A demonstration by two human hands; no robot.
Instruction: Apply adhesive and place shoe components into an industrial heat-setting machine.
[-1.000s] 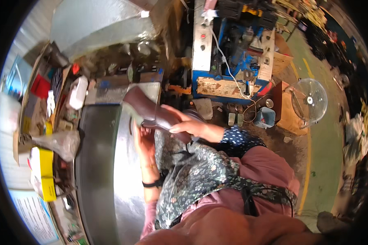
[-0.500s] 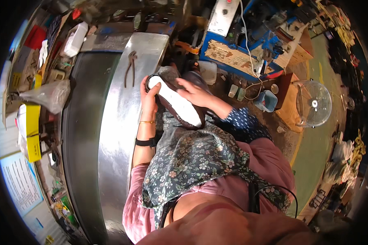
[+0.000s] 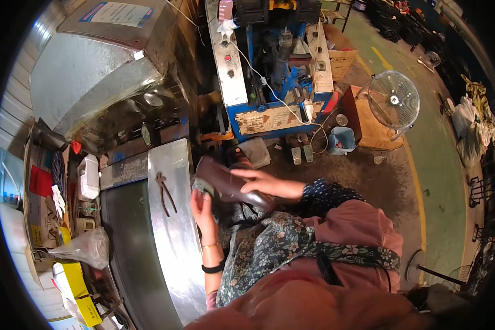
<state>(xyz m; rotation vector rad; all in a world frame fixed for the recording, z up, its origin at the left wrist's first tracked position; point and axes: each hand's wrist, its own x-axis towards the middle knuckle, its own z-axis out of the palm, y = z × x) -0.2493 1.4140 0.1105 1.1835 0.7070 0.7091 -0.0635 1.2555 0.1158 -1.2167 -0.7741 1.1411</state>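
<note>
A dark brown leather shoe (image 3: 221,177) lies across my lap, its glossy side facing up. At its left end my left hand (image 3: 202,212) grips it, the fingers beside a grey-green patch (image 3: 205,189) that I cannot identify. My right hand (image 3: 267,186) rests over the shoe's upper with its fingers stretched out. The sole is hidden underneath. To the left, a pair of rusty pincers (image 3: 164,193) lies on the shiny metal bench top (image 3: 173,242). A floral apron (image 3: 258,242) covers my lap.
A dark belt-like surface (image 3: 132,247) runs left of the bench top. Ahead stands a blue machine (image 3: 267,118) with a hanging white cable. Right of it are a light blue bin (image 3: 342,141), a cardboard box (image 3: 371,124) and a fan (image 3: 393,100). A plastic bag (image 3: 88,247) sits far left.
The shoe has been turned over: its white sole faced up before, and now the brown upper does. My right hand has come onto the upper. The view has shifted, showing more ahead.
</note>
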